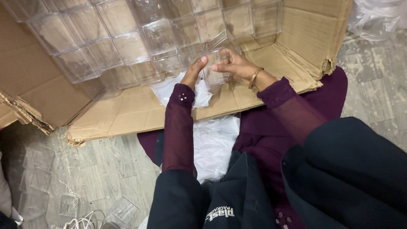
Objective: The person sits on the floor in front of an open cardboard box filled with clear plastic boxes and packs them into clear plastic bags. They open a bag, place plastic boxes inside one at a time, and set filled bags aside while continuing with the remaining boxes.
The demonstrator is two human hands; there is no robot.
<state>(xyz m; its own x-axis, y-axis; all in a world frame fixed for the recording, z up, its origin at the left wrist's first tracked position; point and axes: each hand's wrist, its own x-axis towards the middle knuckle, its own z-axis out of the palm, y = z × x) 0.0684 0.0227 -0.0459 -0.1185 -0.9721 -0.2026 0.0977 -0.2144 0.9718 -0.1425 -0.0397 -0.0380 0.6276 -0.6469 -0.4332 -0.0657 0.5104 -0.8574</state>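
Note:
Both my hands grip one clear plastic box (215, 73) just above the flap of a large cardboard carton. My left hand (196, 70) holds its left side with the fingers curled. On the box's right side and top sits my right hand (232, 63), which wears a thin bangle. Several rows of the same clear square boxes (127, 42) are stacked inside the open cardboard carton (42, 89) right behind the held box. A white plastic bag (199, 91) lies crumpled under my hands, on the carton flap.
Another clear plastic bag (214, 144) lies in my lap between my dark purple sleeves. Flat clear lids (38, 169) and white string (74, 199) rest on the grey tiled floor at lower left. More crumpled plastic (377, 17) sits at top right.

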